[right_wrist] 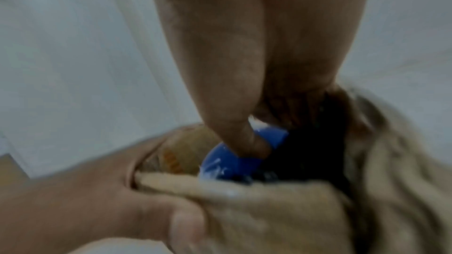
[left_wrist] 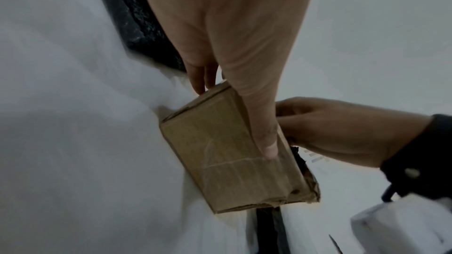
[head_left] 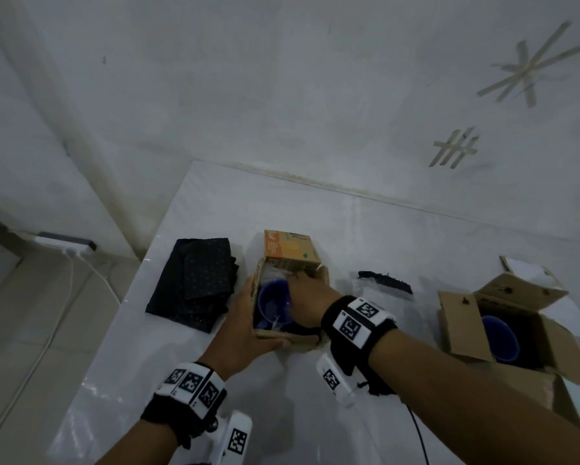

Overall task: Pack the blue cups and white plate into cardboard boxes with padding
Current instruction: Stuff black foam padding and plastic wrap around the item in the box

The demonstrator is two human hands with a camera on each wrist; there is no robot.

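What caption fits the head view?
Left hand steadies a small box while right hand sets a blue cup inside.

Light: dim, cool, grey throughout.
Shadows: soft, under the hands (head_left: 245,330) on the white surface (head_left: 282,397).
Glare: faint sheen along the surface's near left edge.
Distortion: wide-angle bending of wall lines in the head view.
Blur: heaviest in the right wrist view; left wrist view soft, smeared edges.
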